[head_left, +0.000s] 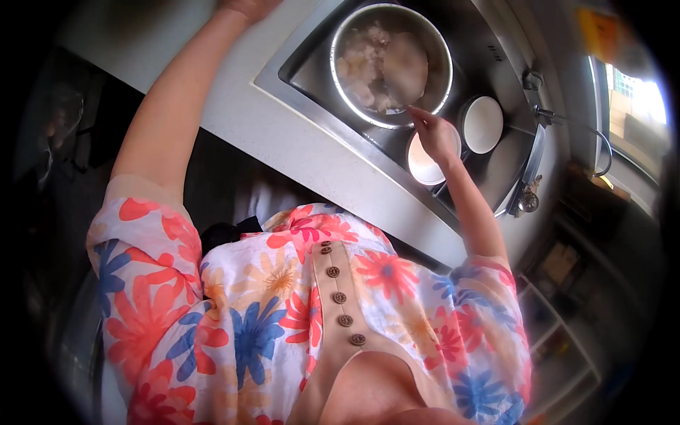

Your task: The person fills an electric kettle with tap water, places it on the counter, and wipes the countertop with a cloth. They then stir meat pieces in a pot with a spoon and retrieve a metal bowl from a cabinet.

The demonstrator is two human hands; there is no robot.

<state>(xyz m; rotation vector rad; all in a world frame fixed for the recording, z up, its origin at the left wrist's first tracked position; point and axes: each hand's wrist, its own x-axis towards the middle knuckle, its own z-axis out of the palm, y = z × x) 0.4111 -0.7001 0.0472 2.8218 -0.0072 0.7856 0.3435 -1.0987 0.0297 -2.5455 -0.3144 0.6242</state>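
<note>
A large metal pot (338, 83) stands in the sink, holding pale, lumpy pieces (360, 65) that look like raw meat. Inside it, on the right, lies a blurred, tan oval thing (405, 67) that I cannot identify. My right hand (433, 133) is at the pot's near rim, fingers pinched together at the lower end of this oval; what they hold is too blurred to name. Below that hand is a white bowl (423, 166), partly covered by it. My left hand (249, 7) is over the counter at the top edge, its fingers out of frame.
Another white bowl (483, 125) sits in the sink (315, 67), right of the pot. A faucet (545, 113) with a curved spout rises at the sink's right side. The pale counter (283, 142) runs along the front. Shelves (559, 333) stand at the lower right, a window (630, 92) above.
</note>
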